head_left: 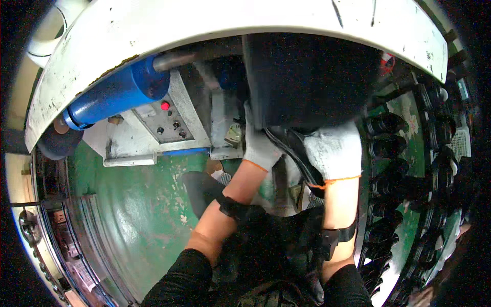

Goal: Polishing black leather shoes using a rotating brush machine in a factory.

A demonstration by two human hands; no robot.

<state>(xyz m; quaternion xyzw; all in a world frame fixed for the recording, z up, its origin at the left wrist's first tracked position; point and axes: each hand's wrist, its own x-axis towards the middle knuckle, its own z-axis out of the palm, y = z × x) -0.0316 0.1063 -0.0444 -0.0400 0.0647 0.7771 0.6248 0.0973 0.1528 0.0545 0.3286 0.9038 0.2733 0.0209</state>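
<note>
Both my hands wear white knit gloves with orange cuffs and are raised beneath a white machine hood. Between them is a black shoe (294,148), seen only in part, its upper end against or just under a large dark wheel (312,77) with blurred edges. My right hand (335,151) is closed on the shoe's right side, fingertips hidden by the wheel. On the left side my left hand (258,146) grips it lower down, its fingers partly hidden.
A blue cylinder (117,94) on a shaft sits under the white hood (215,18). Below it a grey control panel (166,120) has a red button and black knobs. Racks with several black shoes (386,146) stand on the right. Green floor (143,215) shows left.
</note>
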